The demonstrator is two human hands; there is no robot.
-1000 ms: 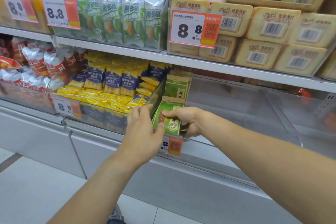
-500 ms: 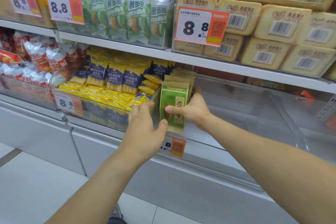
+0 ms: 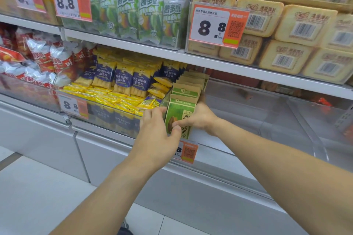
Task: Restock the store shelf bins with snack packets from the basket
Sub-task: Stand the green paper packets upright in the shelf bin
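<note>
Head view, close, facing shelf bins (image 3: 267, 120)

Lower shelf (image 3: 219, 150) carries clear bins (image 3: 267, 120) — green packets (image 3: 179, 116) upright.

Both hands meet at the front edge of the lower shelf's clear bin (image 3: 267, 120). The right hand (image 3: 200, 116) grips the front green packet (image 3: 178, 114), standing upright at the bin's left end before a row of similar packets (image 3: 189, 86). The left hand (image 3: 156, 133), fingers loosely spread, touches the packet's lower left edge.
</note>
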